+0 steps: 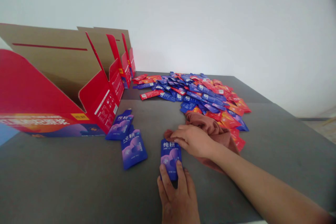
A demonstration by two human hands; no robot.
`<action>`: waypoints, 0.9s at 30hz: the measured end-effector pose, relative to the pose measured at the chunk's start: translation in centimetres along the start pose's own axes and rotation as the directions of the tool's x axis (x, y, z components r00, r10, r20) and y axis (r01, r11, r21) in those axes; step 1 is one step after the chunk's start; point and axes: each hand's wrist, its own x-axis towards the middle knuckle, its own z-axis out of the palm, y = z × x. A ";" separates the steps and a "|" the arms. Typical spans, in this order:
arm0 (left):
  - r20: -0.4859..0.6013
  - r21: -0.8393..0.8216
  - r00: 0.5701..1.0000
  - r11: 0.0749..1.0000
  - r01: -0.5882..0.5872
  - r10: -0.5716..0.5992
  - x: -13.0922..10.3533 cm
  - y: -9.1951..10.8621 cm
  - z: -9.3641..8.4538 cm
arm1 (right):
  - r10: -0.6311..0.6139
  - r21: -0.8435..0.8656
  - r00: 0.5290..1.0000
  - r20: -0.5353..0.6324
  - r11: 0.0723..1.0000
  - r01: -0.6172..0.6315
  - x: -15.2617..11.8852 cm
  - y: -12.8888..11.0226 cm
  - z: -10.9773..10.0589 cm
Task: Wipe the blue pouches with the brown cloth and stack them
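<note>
Your left hand [178, 196], fingers spread, rests on the near blue pouch [169, 155]; your right hand [194, 140], fingers curled, grips brown cloth [224, 139]

We've a narrow lane of grey tabletop [152, 171] between the paired blue pouches [133, 149] and the pouch [170, 152] under our left hand [179, 196]; red cartons [102, 106] wall off the left, the packet heap [194, 92] blocks ahead, and our right hand [195, 141] with the brown cloth [207, 123] bars the right.
</note>
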 end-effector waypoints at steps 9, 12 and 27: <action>0.002 -0.030 1.000 0.999 0.025 -0.025 0.0 0.3 -0.1 | -0.327 0.134 0.943 0.053 0.939 0.318 -0.9 -2.8 -0.7; 0.001 -0.023 1.000 0.999 0.029 -0.029 0.0 0.2 -0.2 | -0.271 0.125 0.960 0.070 0.957 0.261 -0.7 -2.8 -0.4; 0.023 -0.060 0.998 0.996 0.068 -0.067 0.3 0.5 -0.5 | -0.269 0.104 0.963 0.008 0.958 0.267 -0.8 -2.1 -0.6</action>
